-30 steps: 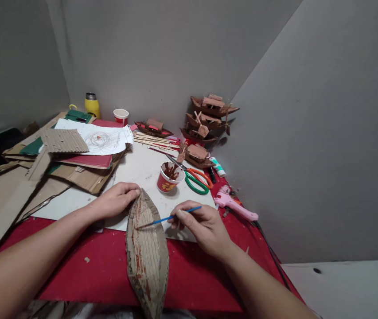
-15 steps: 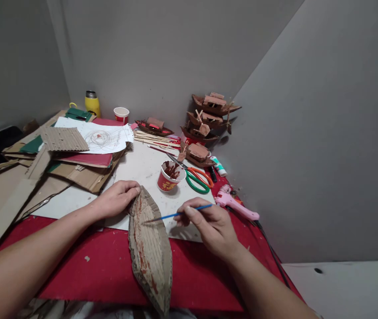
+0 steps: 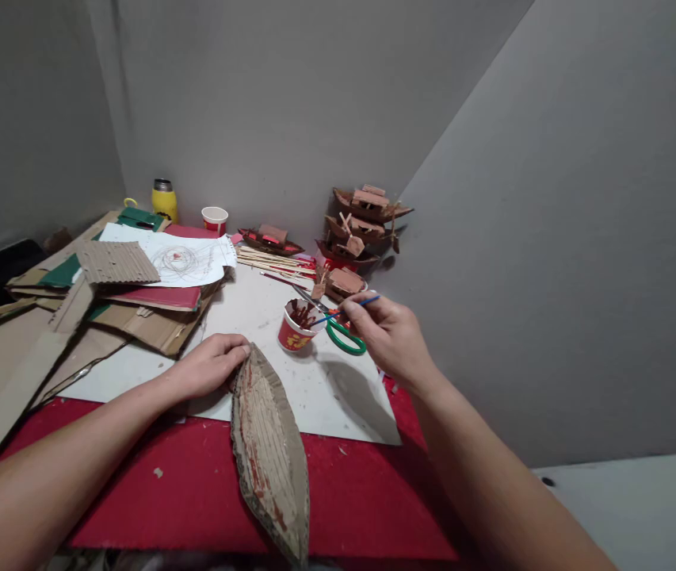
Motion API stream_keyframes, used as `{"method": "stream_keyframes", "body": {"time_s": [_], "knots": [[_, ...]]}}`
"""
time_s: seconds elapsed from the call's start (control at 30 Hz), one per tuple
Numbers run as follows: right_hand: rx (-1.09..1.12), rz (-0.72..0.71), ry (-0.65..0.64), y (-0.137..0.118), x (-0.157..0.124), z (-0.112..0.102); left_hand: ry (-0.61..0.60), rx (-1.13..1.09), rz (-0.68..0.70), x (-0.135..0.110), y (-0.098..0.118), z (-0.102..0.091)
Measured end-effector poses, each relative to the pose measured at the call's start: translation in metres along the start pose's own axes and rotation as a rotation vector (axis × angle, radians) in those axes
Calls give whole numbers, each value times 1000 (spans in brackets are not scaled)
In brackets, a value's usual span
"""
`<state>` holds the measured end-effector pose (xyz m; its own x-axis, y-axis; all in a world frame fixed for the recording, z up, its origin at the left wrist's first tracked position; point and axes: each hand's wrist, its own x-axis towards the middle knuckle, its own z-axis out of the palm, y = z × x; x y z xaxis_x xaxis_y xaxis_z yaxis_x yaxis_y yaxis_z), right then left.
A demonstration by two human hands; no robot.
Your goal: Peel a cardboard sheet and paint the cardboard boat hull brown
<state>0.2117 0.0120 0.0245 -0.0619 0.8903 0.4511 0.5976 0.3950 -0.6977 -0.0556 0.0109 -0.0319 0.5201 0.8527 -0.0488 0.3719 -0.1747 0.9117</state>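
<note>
A leaf-shaped cardboard boat hull (image 3: 272,444) lies lengthwise before me, streaked with reddish-brown paint along its left inner side. My left hand (image 3: 215,365) pinches the hull's far tip between thumb and fingers. In my right hand (image 3: 388,333) is a thin blue paintbrush (image 3: 338,314), gripped near its back end. Its bristle end is inside a red and white paper cup (image 3: 297,339), whose inner wall is smeared with brown paint. Behind that hand, the green-handled scissors (image 3: 346,342) lie partly hidden.
Brown model boats (image 3: 367,208) are stacked against the back wall, with another boat (image 3: 271,238) to their left. Thin wooden sticks (image 3: 272,262) lie nearby. Cardboard sheets (image 3: 153,321), a paper drawing (image 3: 195,258) and a yellow bottle (image 3: 164,202) occupy the left side.
My right hand has moved the paintbrush away from the hull, forward and up, and its tip is now in the paint cup. My left hand still holds the hull's tip.
</note>
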Motion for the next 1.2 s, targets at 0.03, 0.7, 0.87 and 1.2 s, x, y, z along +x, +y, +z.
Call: {"method": "stream_keyframes", "body": {"time_s": [0.03, 0.7, 0.87, 1.2], "knots": [[-32, -13, -48, 0, 4, 3, -2, -2, -2, 0, 0, 0], [670, 291, 426, 22, -18, 3, -1, -97, -12, -2, -1, 2], [825, 415, 341, 31, -27, 1, 17, -121, -23, -1, 0, 3], [751, 287, 123, 6, -61, 21, 9, -129, -59, -2, 6, 3]]}}
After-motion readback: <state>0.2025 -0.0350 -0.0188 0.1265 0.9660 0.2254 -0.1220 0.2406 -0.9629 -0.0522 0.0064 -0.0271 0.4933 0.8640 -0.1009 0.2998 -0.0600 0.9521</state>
